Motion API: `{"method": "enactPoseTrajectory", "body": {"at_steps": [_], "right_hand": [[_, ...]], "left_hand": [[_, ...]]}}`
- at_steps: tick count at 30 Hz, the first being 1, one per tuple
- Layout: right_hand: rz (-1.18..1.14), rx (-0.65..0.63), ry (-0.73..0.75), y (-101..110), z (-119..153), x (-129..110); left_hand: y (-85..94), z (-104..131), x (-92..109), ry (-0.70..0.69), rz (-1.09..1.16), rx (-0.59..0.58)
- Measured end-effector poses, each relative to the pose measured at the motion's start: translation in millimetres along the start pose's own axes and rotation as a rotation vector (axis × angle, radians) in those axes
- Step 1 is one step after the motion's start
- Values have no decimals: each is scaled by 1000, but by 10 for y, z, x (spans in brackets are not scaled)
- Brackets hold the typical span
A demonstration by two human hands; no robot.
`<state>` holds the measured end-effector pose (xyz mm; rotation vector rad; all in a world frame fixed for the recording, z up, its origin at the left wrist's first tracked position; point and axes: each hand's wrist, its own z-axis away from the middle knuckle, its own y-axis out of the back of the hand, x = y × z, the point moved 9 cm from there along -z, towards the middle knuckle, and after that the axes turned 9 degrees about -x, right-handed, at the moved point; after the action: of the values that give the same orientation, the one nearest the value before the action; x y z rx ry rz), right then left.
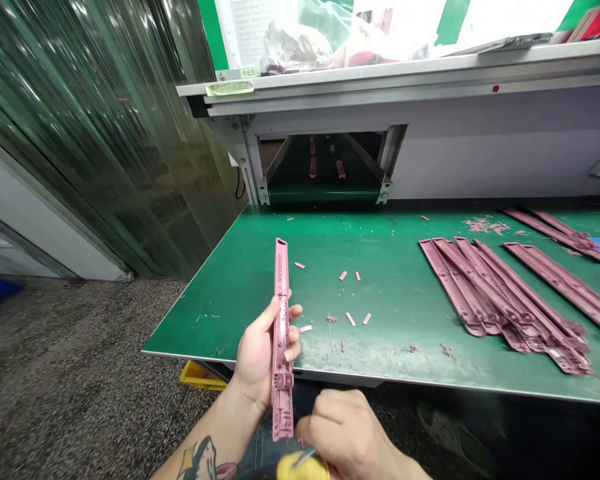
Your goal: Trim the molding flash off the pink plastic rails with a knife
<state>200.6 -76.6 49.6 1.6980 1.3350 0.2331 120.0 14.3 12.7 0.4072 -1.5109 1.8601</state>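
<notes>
My left hand (260,350) is wrapped round a long pink plastic strip (282,320), which it holds lengthwise over the table's front edge. Ribs, holes and a small hinge-like block show on the strip's upward face. Close to the strip's near end, my right hand (347,427) is curled, its fingers closed on a yellow-handled tool (303,465) with a short metal part. The tool's working tip is hidden or too blurred to make out. Small pink plastic scraps (351,319) lie on the green table (220,287) to the right of the strip.
A pile of similar pink strips (505,300) lies on the table's right side. Behind the table, a conveyor belt (330,180) carries a few pink pieces through an opening. A shelf (380,77) spans above it. Below the table's left corner sits a yellow crate (203,377).
</notes>
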Motion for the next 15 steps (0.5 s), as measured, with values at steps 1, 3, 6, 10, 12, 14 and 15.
{"method": "enactPoseTrajectory", "body": {"at_steps": [1, 3, 6, 10, 12, 14, 15], "right_hand": [[-61, 4, -58, 19, -9, 65], [-125, -14, -181, 36, -34, 186], [-91, -57, -215, 34, -84, 207], [-8, -76, -77, -62, -67, 45], [-100, -28, -16, -115, 20, -25], [-361, 36, -87, -172, 161, 37], [-510, 36, -177, -239, 247, 106]], "left_hand": [[-23, -3, -7, 17, 41, -28], [-82, 3, -22, 41, 118, -84], [-173, 27, -54, 65, 204, -153], [-235, 47, -69, 68, 254, -196], [-226, 43, -56, 65, 246, -193], [-182, 28, -27, 56, 215, -167], [-144, 17, -4, 46, 191, -143]]}}
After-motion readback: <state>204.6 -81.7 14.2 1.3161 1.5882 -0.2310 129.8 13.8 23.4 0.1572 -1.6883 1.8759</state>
